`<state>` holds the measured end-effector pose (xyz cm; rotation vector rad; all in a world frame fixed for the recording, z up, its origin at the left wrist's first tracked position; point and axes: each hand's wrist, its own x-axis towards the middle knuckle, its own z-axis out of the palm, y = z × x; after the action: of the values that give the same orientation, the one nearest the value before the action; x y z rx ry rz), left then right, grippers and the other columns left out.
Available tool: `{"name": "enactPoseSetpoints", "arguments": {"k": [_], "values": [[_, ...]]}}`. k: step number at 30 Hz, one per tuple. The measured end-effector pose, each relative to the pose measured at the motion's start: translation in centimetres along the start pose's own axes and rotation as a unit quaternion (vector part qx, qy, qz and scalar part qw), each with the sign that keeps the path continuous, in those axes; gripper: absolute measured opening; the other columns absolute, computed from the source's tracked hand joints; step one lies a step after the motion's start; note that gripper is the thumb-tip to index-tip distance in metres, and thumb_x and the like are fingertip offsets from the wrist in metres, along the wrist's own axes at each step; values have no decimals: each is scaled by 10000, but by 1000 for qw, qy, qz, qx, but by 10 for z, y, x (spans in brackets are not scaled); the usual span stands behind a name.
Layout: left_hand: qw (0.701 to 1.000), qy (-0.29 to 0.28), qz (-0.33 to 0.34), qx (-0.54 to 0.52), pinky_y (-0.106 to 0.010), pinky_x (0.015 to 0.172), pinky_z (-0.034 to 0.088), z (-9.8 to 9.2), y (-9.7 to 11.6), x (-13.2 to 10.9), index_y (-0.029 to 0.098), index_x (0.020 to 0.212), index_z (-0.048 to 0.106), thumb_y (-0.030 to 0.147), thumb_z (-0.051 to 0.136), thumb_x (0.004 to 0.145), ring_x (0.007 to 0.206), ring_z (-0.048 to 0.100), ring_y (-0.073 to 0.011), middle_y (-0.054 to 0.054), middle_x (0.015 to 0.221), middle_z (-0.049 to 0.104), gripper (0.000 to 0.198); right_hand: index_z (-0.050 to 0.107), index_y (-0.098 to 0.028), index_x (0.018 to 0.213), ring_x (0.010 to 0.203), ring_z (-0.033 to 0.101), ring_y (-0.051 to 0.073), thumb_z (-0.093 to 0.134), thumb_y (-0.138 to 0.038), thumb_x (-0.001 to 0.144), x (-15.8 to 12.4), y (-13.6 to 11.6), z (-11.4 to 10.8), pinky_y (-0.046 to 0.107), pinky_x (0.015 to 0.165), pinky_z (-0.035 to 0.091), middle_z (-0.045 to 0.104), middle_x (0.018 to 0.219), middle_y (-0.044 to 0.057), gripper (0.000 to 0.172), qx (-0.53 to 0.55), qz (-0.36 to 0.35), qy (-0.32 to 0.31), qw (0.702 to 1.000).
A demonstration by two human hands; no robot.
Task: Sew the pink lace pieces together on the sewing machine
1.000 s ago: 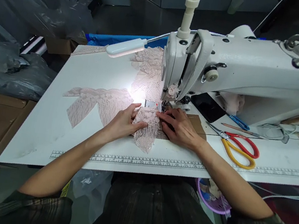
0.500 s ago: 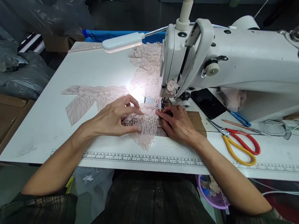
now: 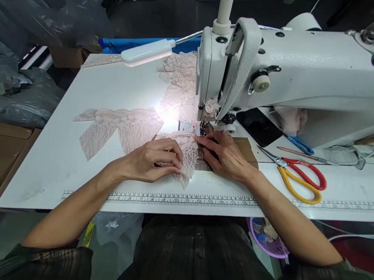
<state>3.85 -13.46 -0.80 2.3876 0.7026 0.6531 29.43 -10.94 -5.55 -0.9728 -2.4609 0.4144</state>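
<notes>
Pale pink lace piece (image 3: 189,157) lies in front of the presser foot (image 3: 206,128) of a white sewing machine (image 3: 292,67). Its pointed lower end reaches toward the ruler tape. My left hand (image 3: 157,160) is closed, thumb and fingers pinched on the left side of this lace. Beside the needle area, my right hand (image 3: 222,154) is bent with its fingertips on the lace's upper right edge; the thumb tip is partly hidden. Another lace piece (image 3: 138,129) spreads flat to the left of my left hand. More lace (image 3: 182,79) lies gathered behind the needle.
Red-and-yellow-handled scissors (image 3: 302,178), a pencil (image 3: 299,154), blue snips (image 3: 300,144) and a black phone (image 3: 260,127) lie right of my right hand. A lit lamp (image 3: 147,52) hangs over the table (image 3: 49,145). Below its front edge is a purple basket (image 3: 274,248).
My left hand has lowered and its spread fingers have closed on the lace. The right hand stays nearly in place at the lace edge. The whole view has shifted slightly.
</notes>
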Motion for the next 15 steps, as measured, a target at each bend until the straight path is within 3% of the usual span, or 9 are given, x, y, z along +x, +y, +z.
{"name": "enactPoseSetpoints", "arguments": {"k": [2, 7, 15], "values": [[1000, 11, 18, 14, -314, 700, 579, 3, -1, 0, 181, 833, 724, 299, 633, 919, 828, 677, -180, -105, 917, 721, 173, 606, -296, 1342, 1099, 490, 281, 460, -216, 959, -1, 1, -1, 511, 957, 440, 576, 1169, 104, 418, 15, -8, 5, 1000], [997, -37, 23, 70, -336, 765, 579, 8, -5, -3, 180, 842, 711, 262, 583, 946, 895, 692, -192, -104, 991, 735, 184, 675, -250, 1247, 1106, 480, 293, 467, -207, 942, 0, 0, 1, 521, 973, 432, 592, 1169, 109, 372, 4, -3, 13, 1000], [992, -47, 43, 109, -456, 979, 529, 10, -2, -7, 178, 854, 662, 222, 573, 950, 1153, 634, -236, -112, 1238, 683, 138, 629, -214, 1289, 1093, 476, 310, 451, -195, 942, 0, -7, -2, 517, 925, 439, 584, 1184, 135, 390, -51, 9, -11, 999]]}}
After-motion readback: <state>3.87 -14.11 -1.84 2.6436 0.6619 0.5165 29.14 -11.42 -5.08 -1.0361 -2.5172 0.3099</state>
